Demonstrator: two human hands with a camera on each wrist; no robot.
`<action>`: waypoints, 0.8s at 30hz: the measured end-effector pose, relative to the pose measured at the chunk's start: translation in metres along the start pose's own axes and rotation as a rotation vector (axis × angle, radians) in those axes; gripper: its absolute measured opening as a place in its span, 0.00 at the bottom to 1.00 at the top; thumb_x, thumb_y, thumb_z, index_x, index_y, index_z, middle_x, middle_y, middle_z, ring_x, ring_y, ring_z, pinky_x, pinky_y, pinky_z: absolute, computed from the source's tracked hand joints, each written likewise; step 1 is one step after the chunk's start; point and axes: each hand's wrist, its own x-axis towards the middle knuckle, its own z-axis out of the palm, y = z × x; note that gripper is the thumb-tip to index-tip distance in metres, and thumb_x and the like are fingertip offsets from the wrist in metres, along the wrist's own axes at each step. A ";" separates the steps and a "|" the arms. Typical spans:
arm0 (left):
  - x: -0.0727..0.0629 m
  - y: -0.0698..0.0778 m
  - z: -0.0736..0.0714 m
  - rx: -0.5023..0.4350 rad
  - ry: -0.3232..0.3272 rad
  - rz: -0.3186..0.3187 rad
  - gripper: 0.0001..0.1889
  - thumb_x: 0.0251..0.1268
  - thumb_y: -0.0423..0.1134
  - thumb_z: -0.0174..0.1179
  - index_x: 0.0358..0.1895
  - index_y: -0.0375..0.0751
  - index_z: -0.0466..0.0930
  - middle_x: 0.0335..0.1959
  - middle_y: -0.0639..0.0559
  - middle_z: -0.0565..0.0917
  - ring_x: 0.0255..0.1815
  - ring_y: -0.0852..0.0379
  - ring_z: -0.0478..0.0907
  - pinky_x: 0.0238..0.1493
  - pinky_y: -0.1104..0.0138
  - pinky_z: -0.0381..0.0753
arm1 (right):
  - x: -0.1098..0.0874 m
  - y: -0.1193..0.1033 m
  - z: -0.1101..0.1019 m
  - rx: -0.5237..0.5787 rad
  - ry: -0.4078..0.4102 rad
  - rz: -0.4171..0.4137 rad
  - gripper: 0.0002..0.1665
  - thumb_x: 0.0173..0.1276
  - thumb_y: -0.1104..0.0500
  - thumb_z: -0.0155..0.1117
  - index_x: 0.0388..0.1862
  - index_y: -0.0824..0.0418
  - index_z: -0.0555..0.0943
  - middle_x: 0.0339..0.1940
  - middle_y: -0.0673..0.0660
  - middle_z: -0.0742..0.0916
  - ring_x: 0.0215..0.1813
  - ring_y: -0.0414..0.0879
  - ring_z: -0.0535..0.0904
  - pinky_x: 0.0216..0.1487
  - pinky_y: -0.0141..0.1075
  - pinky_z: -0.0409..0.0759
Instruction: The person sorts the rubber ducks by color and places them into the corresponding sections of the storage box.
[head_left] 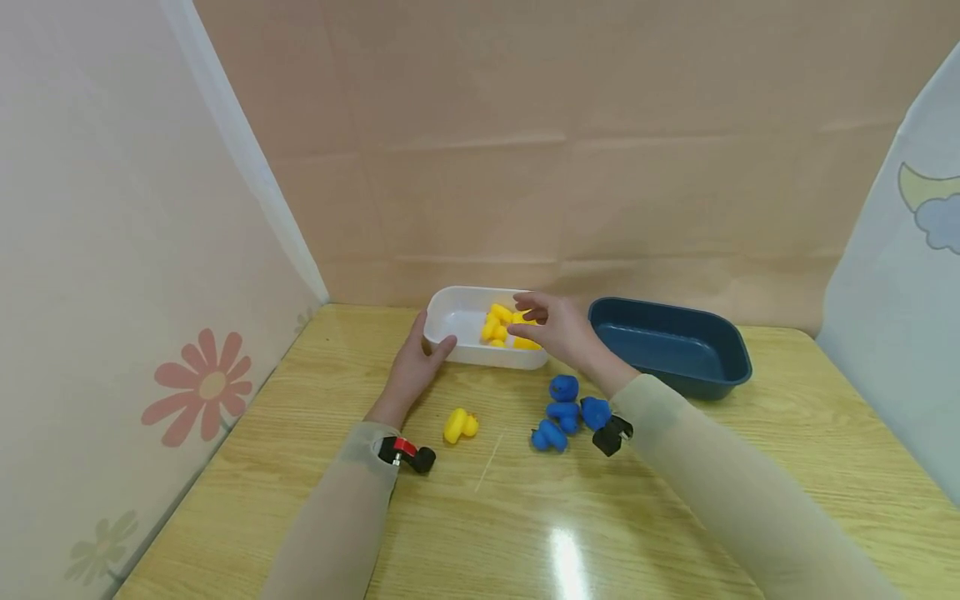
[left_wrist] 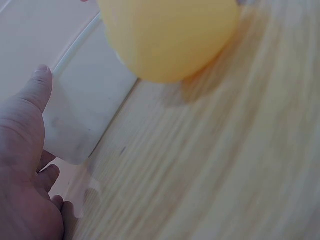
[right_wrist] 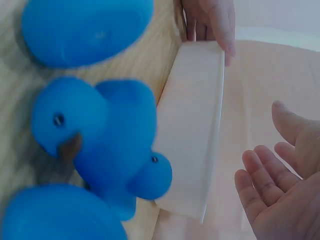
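Gripping the left end of a white tray (head_left: 491, 357) near the middle of the head view, the left hand (head_left: 411, 367) sets its thumb at the near rim, fingers along the outside. The right hand (head_left: 558, 331) hangs over the tray's right end, thumb and fingers wide apart, holding nothing. Yellow ducks (head_left: 492, 327) lie heaped beneath it in the tray's right half. Lower in the frame, a lone yellow duck (head_left: 455, 426) lies on the wooden table (head_left: 457, 533), with four blue ducks (head_left: 564, 414) clustered to its right. A dark blue tray (head_left: 675, 346) stands right of centre; a red flower (head_left: 211, 386) marks the pale wall (head_left: 112, 208) at left.
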 end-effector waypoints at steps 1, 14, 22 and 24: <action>0.000 -0.001 0.000 0.001 -0.001 0.000 0.49 0.84 0.61 0.62 0.93 0.50 0.43 0.91 0.41 0.55 0.89 0.37 0.56 0.85 0.41 0.58 | -0.002 -0.001 0.001 0.009 -0.005 -0.004 0.38 0.77 0.51 0.78 0.82 0.56 0.77 0.73 0.57 0.85 0.68 0.57 0.84 0.66 0.50 0.86; 0.000 -0.001 0.000 -0.010 0.000 -0.006 0.49 0.83 0.61 0.62 0.93 0.51 0.44 0.91 0.41 0.56 0.88 0.36 0.57 0.85 0.40 0.59 | -0.028 -0.014 0.021 0.071 -0.101 -0.028 0.35 0.75 0.49 0.80 0.77 0.57 0.82 0.71 0.56 0.87 0.70 0.59 0.83 0.70 0.53 0.83; -0.001 0.000 -0.001 0.010 -0.004 0.006 0.50 0.83 0.63 0.62 0.93 0.51 0.43 0.90 0.39 0.57 0.87 0.35 0.58 0.84 0.39 0.60 | -0.044 -0.018 0.034 0.093 -0.164 -0.061 0.37 0.74 0.48 0.80 0.78 0.54 0.81 0.71 0.56 0.87 0.71 0.56 0.83 0.74 0.57 0.79; -0.001 -0.001 -0.001 0.014 -0.005 0.006 0.50 0.83 0.63 0.62 0.93 0.51 0.43 0.90 0.39 0.56 0.88 0.36 0.58 0.85 0.39 0.59 | -0.048 -0.019 0.036 0.098 -0.178 -0.069 0.37 0.74 0.48 0.80 0.78 0.53 0.81 0.71 0.56 0.87 0.72 0.55 0.82 0.75 0.58 0.78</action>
